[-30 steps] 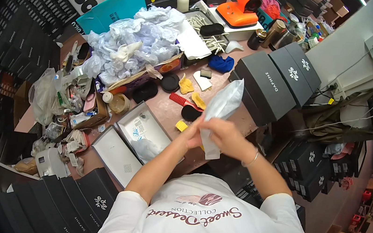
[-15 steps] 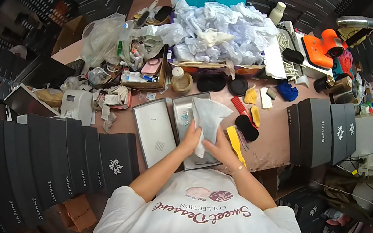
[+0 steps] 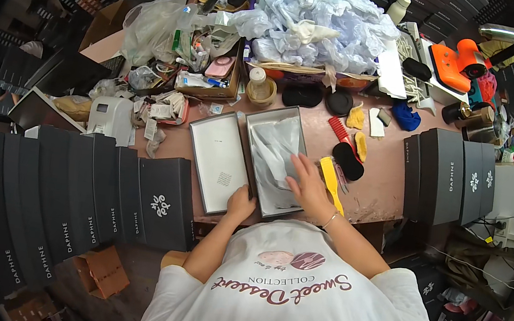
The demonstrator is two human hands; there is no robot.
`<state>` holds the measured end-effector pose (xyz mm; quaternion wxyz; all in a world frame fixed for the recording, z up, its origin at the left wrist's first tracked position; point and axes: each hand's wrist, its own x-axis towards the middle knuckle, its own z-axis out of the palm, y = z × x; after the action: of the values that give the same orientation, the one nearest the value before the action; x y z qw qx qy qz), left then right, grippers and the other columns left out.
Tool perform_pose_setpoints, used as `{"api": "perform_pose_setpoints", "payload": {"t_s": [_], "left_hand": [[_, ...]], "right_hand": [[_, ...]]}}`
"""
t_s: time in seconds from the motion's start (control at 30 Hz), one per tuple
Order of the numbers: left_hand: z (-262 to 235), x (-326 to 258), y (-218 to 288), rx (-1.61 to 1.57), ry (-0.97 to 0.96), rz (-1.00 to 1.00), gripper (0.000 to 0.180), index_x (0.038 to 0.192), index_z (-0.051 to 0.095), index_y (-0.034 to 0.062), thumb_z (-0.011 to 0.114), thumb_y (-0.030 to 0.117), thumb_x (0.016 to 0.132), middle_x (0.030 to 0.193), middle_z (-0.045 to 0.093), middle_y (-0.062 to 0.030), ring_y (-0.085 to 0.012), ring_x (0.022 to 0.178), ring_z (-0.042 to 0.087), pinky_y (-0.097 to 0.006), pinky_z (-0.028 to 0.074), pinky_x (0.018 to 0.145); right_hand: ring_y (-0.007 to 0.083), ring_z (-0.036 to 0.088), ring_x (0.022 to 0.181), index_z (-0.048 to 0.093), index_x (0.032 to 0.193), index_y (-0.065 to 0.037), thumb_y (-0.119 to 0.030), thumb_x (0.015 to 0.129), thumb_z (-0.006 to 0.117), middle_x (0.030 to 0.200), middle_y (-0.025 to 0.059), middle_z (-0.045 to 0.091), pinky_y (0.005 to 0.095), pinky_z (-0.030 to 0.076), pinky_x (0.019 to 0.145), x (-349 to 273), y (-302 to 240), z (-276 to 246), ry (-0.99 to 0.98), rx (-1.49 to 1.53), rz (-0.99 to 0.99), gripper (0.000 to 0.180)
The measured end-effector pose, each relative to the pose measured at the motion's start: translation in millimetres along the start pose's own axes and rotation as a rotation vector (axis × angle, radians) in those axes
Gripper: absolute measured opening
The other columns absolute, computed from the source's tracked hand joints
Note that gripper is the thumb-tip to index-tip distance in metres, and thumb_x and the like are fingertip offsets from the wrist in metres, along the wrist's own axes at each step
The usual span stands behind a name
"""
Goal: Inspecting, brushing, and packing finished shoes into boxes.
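Observation:
In front of me stands an open shoe box (image 3: 304, 142), dark outside and pale inside. White tissue paper (image 3: 275, 147) lies crumpled inside and covers whatever is beneath. Over the box's right side my right hand (image 3: 310, 190) is open, its fingers spread at the paper's edge. To the left, the box lid (image 3: 215, 155) rests on the table with its pale inside up. My left hand (image 3: 241, 204) is closed on the lid's near right corner, with its fingertips partly hidden.
Dark shoe boxes stand in a row at left (image 3: 163, 203) and at right (image 3: 440, 175). Right of the open box lie a yellow tool (image 3: 332, 183), a black oval pad (image 3: 347, 162) and a red comb (image 3: 340, 131). Behind, a carton holds crumpled white plastic bags (image 3: 326, 30).
The tissue paper, held up in both hands before, now lies in the box. My left hand has moved left and down to the lid; my right hand has let go of the paper.

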<state>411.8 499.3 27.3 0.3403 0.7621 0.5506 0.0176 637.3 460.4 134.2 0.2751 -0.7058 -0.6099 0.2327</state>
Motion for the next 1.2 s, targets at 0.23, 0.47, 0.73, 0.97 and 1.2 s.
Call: {"api": "perform_pose_setpoints", "payload": {"t_s": [0.23, 0.47, 0.73, 0.97, 1.2], "left_hand": [[-113, -68, 32, -0.659, 0.244, 0.021, 0.023, 0.099, 0.056, -0.0053, 0.057, 0.017, 0.092, 0.082, 0.062, -0.0093, -0.0099, 0.075, 0.054, -0.028, 0.046, 0.066], [-79, -112, 77, -1.777, 0.030, -0.126, 0.043, 0.125, 0.050, -0.0035, 0.050, 0.030, 0.098, 0.124, 0.055, -0.0100, -0.0228, 0.112, 0.055, -0.035, 0.043, 0.096], [-22, -9, 47, -0.827, 0.020, 0.040, 0.038, 0.122, 0.050, -0.0066, 0.050, 0.023, 0.098, 0.114, 0.059, -0.0140, -0.0196, 0.104, 0.056, -0.033, 0.044, 0.090], [-39, -30, -22, -0.945, -0.457, -0.302, 0.031, 0.107, 0.057, 0.0017, 0.056, 0.030, 0.094, 0.092, 0.061, -0.0057, -0.0188, 0.083, 0.057, -0.037, 0.047, 0.077], [-72, -33, 7, -1.012, -0.697, -0.240, 0.047, 0.130, 0.042, 0.0032, 0.057, 0.027, 0.093, 0.122, 0.052, -0.0116, -0.0246, 0.110, 0.052, -0.042, 0.047, 0.092]], "right_hand": [[0.0301, 0.032, 0.135, 0.055, 0.124, -0.005, -0.017, 0.086, 0.054, 0.132, 0.0089, 0.050, 0.0609, 0.019, 0.108, 5, 24, 41, -0.340, -0.571, -0.302, 0.040], [0.0313, 0.042, 0.128, 0.052, 0.128, -0.002, -0.032, 0.092, 0.054, 0.131, 0.0170, 0.052, 0.0381, 0.031, 0.107, -37, 20, -34, -0.017, 0.734, 0.142, 0.047], [0.0363, 0.062, 0.094, 0.060, 0.114, 0.002, -0.041, 0.087, 0.059, 0.102, 0.0251, 0.064, 0.0410, 0.047, 0.085, -9, 89, 47, 0.149, 0.284, 0.189, 0.050], [0.0387, 0.059, 0.105, 0.056, 0.126, -0.002, -0.060, 0.082, 0.057, 0.110, 0.0254, 0.062, 0.0421, 0.044, 0.094, -63, 18, 55, 0.047, 0.400, 0.553, 0.073], [0.0364, 0.037, 0.132, 0.038, 0.141, -0.004, -0.056, 0.078, 0.063, 0.142, 0.0269, 0.037, 0.0390, 0.032, 0.108, -99, -10, 45, 0.097, 0.601, 0.365, 0.086]]}}
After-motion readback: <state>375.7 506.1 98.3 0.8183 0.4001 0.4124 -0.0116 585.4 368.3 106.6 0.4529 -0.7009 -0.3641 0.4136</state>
